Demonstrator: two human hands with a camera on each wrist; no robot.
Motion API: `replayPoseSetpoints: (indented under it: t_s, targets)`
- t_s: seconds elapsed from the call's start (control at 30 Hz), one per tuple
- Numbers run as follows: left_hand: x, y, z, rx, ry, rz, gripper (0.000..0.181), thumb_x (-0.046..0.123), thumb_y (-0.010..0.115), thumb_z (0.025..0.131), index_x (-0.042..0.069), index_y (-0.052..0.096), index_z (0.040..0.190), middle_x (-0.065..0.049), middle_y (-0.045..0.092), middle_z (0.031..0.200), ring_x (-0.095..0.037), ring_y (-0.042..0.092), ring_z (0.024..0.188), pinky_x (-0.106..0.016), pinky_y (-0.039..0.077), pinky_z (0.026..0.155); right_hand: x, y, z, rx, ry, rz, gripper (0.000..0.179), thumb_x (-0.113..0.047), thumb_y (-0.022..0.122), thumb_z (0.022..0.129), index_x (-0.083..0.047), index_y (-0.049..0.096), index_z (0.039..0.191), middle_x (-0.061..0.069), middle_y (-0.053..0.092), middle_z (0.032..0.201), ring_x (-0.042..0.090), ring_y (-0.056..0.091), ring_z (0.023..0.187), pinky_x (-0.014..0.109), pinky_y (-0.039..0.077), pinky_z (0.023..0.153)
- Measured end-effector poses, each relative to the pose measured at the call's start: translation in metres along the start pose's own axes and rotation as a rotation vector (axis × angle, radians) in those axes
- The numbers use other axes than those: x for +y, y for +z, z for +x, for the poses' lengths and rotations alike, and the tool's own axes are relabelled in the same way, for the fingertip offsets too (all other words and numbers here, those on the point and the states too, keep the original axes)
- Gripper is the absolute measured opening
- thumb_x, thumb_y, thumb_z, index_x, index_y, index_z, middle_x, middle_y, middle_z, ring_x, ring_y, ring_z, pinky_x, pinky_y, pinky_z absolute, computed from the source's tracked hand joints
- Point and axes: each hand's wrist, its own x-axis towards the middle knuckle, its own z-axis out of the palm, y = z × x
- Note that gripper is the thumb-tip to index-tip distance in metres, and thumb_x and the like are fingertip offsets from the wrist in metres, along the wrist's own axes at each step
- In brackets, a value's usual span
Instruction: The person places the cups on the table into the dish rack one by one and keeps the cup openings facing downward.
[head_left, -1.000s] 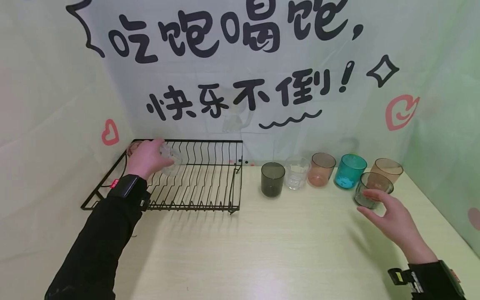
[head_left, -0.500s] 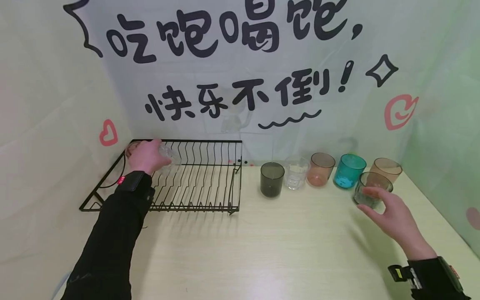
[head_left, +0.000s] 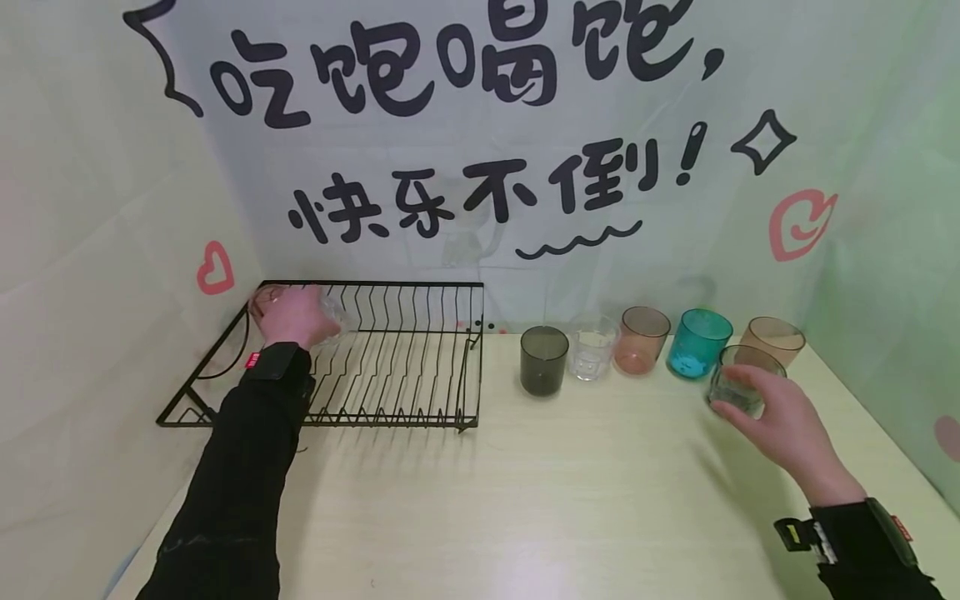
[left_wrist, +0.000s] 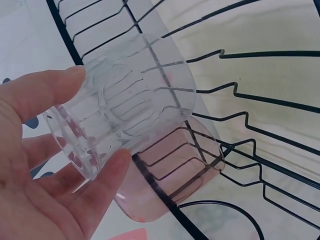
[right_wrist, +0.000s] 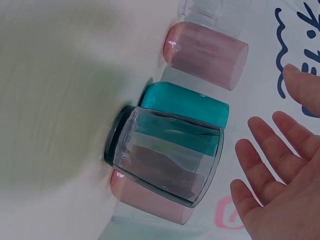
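My left hand (head_left: 296, 317) grips a clear drinking glass (left_wrist: 135, 85) by its thick base, thumb on one side and fingers on the other. The glass is mouth down at the left end of the black wire dish rack (head_left: 397, 333). Beside it on the rack, a pink glass (left_wrist: 165, 175) also stands mouth down, mostly covered by my hand in the head view. Over on the right, my right hand (head_left: 783, 425) has its fingers relaxed and spread near the rim of a smoky grey glass (right_wrist: 165, 155), holding nothing. That glass stands upright on the table.
Along the back wall stand a dark grey glass (head_left: 543, 362), a clear glass (head_left: 592, 350), an amber-pink glass (head_left: 642, 342) and a teal glass (head_left: 699, 343). Another peach glass (head_left: 772, 333) is behind the smoky one. Cloth walls (head_left: 885, 275) enclose the table.
The left forearm has swung to the right while the hand stays at the rack's left end with the clear glass. My right hand has shifted slightly up toward the smoky glass.
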Motion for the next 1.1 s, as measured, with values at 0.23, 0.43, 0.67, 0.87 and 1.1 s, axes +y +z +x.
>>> replayPoseSetpoints:
  t_s: [0.23, 0.43, 0.67, 0.87, 1.1]
  targets:
    - [0.003, 0.003, 0.001, 0.006, -0.019, -0.011, 0.057, 0.025, 0.066, 0.071, 0.001, 0.045, 0.118, -0.026, 0.05, 0.107, -0.043, 0.046, 0.091, -0.06, 0.036, 0.075, 0.002, 0.003, -0.003, 0.006, 0.002, 0.003, 0.051, -0.029, 0.067, 0.079, -0.002, 0.051, 0.12, 0.02, 0.054, 0.115, 0.038, 0.047, 0.105, 0.054, 0.036, 0.084]
    - [0.004, 0.006, 0.004, 0.003, 0.012, 0.016, 0.052, 0.021, 0.065, 0.072, 0.002, 0.047, 0.116, -0.026, 0.05, 0.108, -0.043, 0.045, 0.098, -0.062, 0.032, 0.081, 0.002, 0.003, -0.004, 0.021, -0.013, -0.005, 0.05, -0.028, 0.067, 0.079, -0.002, 0.052, 0.119, 0.02, 0.055, 0.113, 0.038, 0.048, 0.103, 0.054, 0.036, 0.083]
    - [0.01, 0.009, 0.006, 0.044, 0.019, 0.08, 0.041, 0.019, 0.056, 0.076, 0.001, 0.048, 0.112, -0.027, 0.053, 0.101, -0.045, 0.046, 0.093, -0.062, 0.026, 0.087, 0.002, 0.004, -0.005, 0.029, -0.014, -0.013, 0.048, -0.027, 0.067, 0.078, -0.003, 0.052, 0.117, 0.02, 0.056, 0.111, 0.038, 0.047, 0.102, 0.055, 0.035, 0.083]
    - [0.01, 0.014, 0.011, 0.071, 0.006, 0.04, 0.037, 0.011, 0.054, 0.079, -0.002, 0.048, 0.113, -0.031, 0.051, 0.104, -0.048, 0.047, 0.093, -0.06, 0.036, 0.082, 0.002, 0.004, -0.005, 0.037, -0.022, -0.011, 0.047, -0.026, 0.068, 0.078, -0.003, 0.053, 0.116, 0.019, 0.056, 0.111, 0.038, 0.048, 0.102, 0.054, 0.036, 0.084]
    - [0.011, 0.014, 0.014, 0.083, 0.008, 0.038, 0.032, 0.004, 0.045, 0.081, -0.008, 0.051, 0.111, -0.034, 0.049, 0.106, -0.048, 0.045, 0.097, -0.059, 0.038, 0.08, 0.0, 0.003, -0.006, 0.022, 0.007, 0.0, 0.048, -0.027, 0.067, 0.079, -0.002, 0.052, 0.117, 0.022, 0.054, 0.113, 0.041, 0.044, 0.107, 0.057, 0.033, 0.087]
